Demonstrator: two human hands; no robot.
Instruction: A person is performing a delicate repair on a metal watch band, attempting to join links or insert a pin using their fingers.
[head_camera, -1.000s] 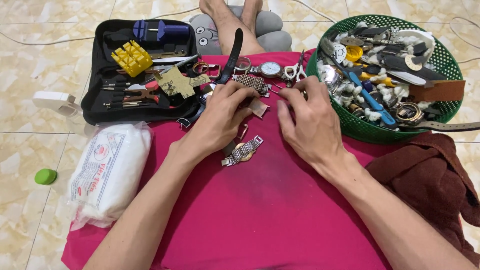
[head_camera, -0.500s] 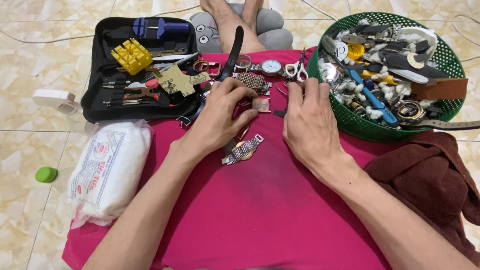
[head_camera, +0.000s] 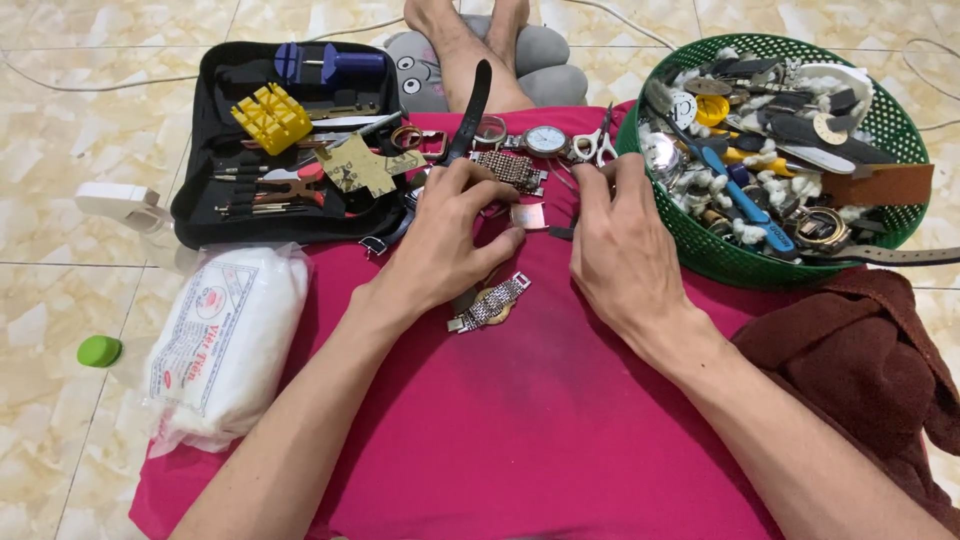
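On a magenta cloth (head_camera: 520, 430) over beige tiled floor (head_camera: 60, 300), both hands' fingers (head_camera: 500, 240) hover released beside a small square silver watch case (head_camera: 528, 215).

Pink cloth (head_camera: 520, 440), green basket (head_camera: 760, 262), black tool case (head_camera: 215, 215), yellow block (head_camera: 272, 117), brown towel (head_camera: 860, 370), green cap (head_camera: 99, 351).

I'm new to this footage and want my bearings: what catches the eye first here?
The bright pink cloth fills the middle, with the left hand and right hand over small watch parts and a metal-band watch just below the left hand. A green basket heaped with watch pieces sits at upper right. A black tool case with a yellow block lies open at upper left.
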